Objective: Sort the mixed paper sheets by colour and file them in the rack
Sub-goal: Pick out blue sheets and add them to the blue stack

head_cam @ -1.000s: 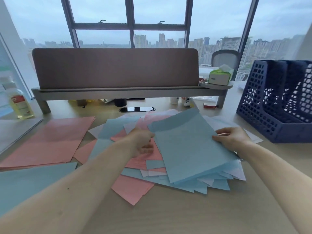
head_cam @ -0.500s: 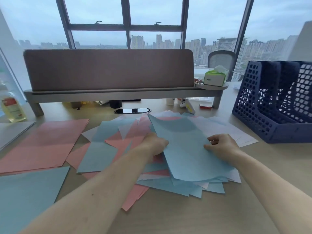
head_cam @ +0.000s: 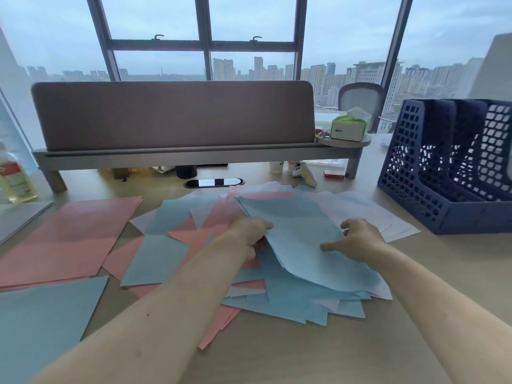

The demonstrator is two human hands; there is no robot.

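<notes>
A mixed heap of pink, blue and white sheets (head_cam: 246, 303) lies in the middle of the desk. On top lies a small stack of blue sheets (head_cam: 299, 234). My left hand (head_cam: 250, 234) grips the stack's left edge, fingers tucked under it. My right hand (head_cam: 357, 242) rests on the stack's right side with fingers loosely bent and thumb spread across the paper. A sorted pink pile (head_cam: 69, 239) lies at the left, a sorted blue pile (head_cam: 41, 325) at the near left. The dark blue file rack (head_cam: 415, 195) stands at the right, its slots showing no paper.
A grey shelf with a padded screen (head_cam: 171, 117) runs along the back, a tissue box (head_cam: 349, 127) on its right end. A bottle (head_cam: 13, 176) stands far left beside a grey board (head_cam: 19, 217). Small items sit under the shelf. Bare desk lies near me.
The blue stack has tilted and come down flatter onto the heap. My right hand slid from the stack's right edge onto its top. My left hand stays at the left edge.
</notes>
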